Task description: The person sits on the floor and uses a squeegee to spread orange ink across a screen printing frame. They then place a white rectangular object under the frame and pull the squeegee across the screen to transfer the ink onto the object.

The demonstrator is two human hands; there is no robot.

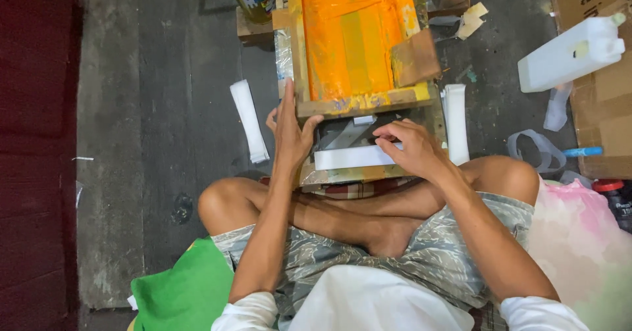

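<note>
My hands at the printing frame, over a white strip.

My left hand (289,130) lies flat and open against the near left corner of the wooden frame (359,102), its screen coated in orange ink (349,38). My right hand (413,148) rests loosely curled, fingertips pressing the white strip (349,157) onto the board (342,173) just below the frame, gripping nothing. More white strips (249,120) lie on the floor to my left.

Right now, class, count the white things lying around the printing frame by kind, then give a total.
White strip under the hands, left and right: 1
White strip stacks on the floor: 2
White plastic jug: 1
Total: 4
</note>
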